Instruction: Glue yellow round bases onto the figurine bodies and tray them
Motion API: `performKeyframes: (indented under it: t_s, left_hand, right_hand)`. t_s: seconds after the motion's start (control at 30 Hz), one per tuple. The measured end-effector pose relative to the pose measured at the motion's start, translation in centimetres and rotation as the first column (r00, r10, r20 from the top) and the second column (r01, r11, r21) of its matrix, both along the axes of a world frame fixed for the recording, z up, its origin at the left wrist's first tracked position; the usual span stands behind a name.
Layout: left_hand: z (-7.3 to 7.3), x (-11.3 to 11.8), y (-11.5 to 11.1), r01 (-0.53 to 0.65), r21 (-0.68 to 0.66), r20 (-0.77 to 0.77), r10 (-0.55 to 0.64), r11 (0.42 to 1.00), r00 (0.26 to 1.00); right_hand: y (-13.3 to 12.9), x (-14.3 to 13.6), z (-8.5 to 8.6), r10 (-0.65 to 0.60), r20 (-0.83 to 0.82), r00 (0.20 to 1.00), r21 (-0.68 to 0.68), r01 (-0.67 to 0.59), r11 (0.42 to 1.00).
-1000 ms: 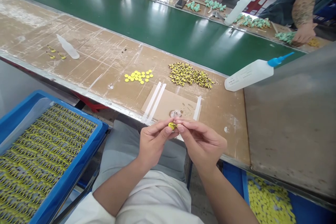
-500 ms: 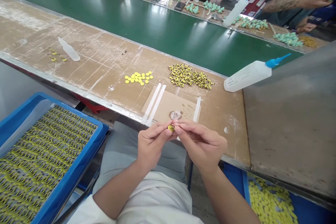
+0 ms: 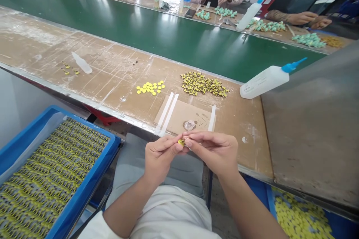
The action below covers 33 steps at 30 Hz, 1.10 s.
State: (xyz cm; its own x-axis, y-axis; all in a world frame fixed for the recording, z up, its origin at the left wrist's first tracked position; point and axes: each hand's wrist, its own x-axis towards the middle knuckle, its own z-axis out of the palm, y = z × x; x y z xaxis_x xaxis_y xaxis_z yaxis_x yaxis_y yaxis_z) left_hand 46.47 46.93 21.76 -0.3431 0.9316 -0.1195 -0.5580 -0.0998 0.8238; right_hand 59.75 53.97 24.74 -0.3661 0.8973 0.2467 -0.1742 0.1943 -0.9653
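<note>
My left hand [image 3: 159, 158] pinches a small round yellow piece [image 3: 181, 142] with something dark on it, between thumb and fingers. From the other side, the closed thumb and forefinger of my right hand [image 3: 220, 154] meet at the same piece; the fingertips partly cover it. Just beyond the hands, a small clear round dish [image 3: 189, 125] stands on a taped cardboard sheet [image 3: 179, 114]. Loose yellow discs [image 3: 151, 87] lie past the sheet to the left. A heap of small yellow-and-dark parts [image 3: 203, 84] sits behind the sheet.
A blue tray [image 3: 113, 142] of rowed yellow pieces stands at lower left. Yellow discs [image 3: 303, 214] fill a bin at lower right. A white glue bottle [image 3: 265, 82] leans by a metal panel [image 3: 311, 130]. Across the green belt [image 3: 168, 31], several people work beside mint-green pieces [image 3: 308, 40].
The view has shifted slightly. Both hands still hold the small piece together, with little change in grip. Across the belt, a person in pink has moved their hands apart, and the person at right has lowered an arm.
</note>
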Motion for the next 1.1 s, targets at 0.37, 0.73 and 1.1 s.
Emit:
performKeyframes:
  t_s: [0.37,0.73,1.1]
  left_hand:
    - [-0.7,-1.0,-0.2,0.002,0.212,-0.209,0.044,0.977,0.977]
    - [-1.3,-2.0,0.1,-0.07,0.552,-0.335,0.298,0.831,0.894]
    - [0.0,-3.2,-1.2,0.171,0.617,-0.596,0.314,0.768,0.739]
  right_hand:
    - [-0.2,-0.1,0.5,0.147,-0.145,0.978,-0.223,-0.177,0.959]
    - [-0.6,-0.4,0.8,0.322,-0.248,0.914,-0.307,-0.389,0.869]
    - [-0.5,-0.4,1.0,0.383,-0.258,0.887,-0.314,-0.452,0.835]
